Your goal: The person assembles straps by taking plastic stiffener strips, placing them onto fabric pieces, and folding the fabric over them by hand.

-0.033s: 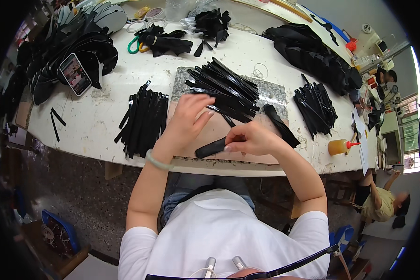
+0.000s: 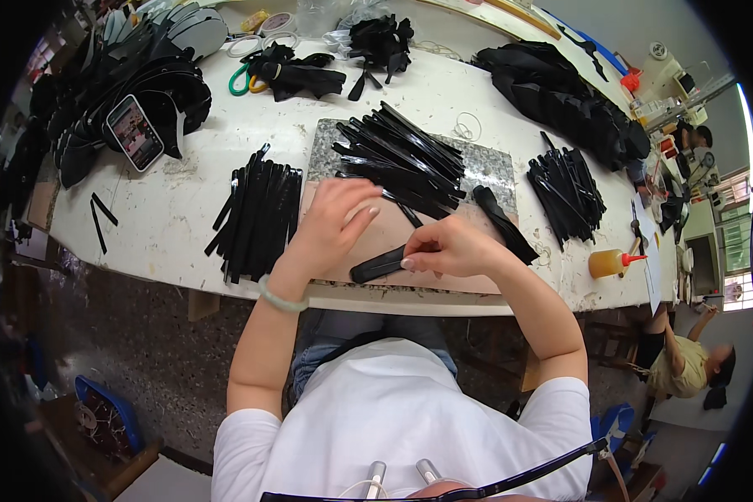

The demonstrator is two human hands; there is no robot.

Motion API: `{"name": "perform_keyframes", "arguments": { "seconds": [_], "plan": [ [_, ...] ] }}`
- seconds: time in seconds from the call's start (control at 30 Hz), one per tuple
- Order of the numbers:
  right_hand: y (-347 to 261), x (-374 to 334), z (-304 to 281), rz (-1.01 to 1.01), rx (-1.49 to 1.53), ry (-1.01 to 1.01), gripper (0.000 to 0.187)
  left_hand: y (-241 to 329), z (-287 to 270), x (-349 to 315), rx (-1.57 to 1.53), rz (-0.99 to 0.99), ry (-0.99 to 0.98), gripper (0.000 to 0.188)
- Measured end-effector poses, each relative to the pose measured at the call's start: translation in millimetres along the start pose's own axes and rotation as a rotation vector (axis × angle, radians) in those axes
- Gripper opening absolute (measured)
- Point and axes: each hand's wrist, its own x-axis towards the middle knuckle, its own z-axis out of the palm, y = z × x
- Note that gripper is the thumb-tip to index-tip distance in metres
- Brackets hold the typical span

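Note:
My right hand [image 2: 453, 245] pinches the right end of a short, wide black strip [image 2: 375, 268], which lies on the pinkish board [image 2: 347, 258] near the table's front edge. My left hand [image 2: 335, 219] hovers above the board's left part, holding nothing, its thumb apart from its bent fingers. Just beyond it is a heap of glossy black strips [image 2: 406, 151] on the grey speckled slab [image 2: 489, 171]. To the right of my right hand lies a folded black piece [image 2: 504, 226].
More black strips form a left bundle [image 2: 263, 213] and a right bundle [image 2: 565, 192]. A bottle of amber liquid [image 2: 604, 263] with a red tip stands at right. A phone [image 2: 135, 134] leans on black pieces at left. Green-handled scissors [image 2: 240, 81] lie behind. Someone sits far right.
My left hand has come slightly nearer to me, away from the heap of strips. My right hand stays on the short strip, almost unmoved.

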Motion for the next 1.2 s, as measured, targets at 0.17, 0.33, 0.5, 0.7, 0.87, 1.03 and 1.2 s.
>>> {"name": "perform_keyframes", "arguments": {
  "seconds": [0.17, 0.33, 0.5, 0.7, 0.87, 1.03, 1.2],
  "plan": [
    [-3, 11, -6, -0.062, -0.092, -0.040, 0.022, 14, -7, -43, -0.141, -0.221, -0.106, 0.018],
    [-8, 16, -8, 0.015, -0.122, -0.074, 0.023, 14, -1, -52, -0.157, -0.207, -0.102, 0.014],
    [6, 25, -4, -0.043, -0.214, -0.049, 0.022, 18, 10, -51, -0.131, -0.173, -0.078, 0.009],
    [-2, 17, -23, 0.086, -0.198, -0.068, 0.023, 23, 14, -47, 0.054, -0.076, -0.084, 0.013],
    [15, -3, -53, 0.209, -0.111, -0.024, 0.018, 27, 14, -44, 0.071, -0.014, -0.124, 0.015],
    [33, -9, -55, 0.206, -0.055, 0.081, 0.018, 36, 13, -41, 0.129, 0.014, -0.196, 0.026],
    [38, -5, -51, 0.244, -0.107, 0.116, 0.018, 39, 11, -41, 0.294, 0.034, -0.350, 0.047]
  ]
}}
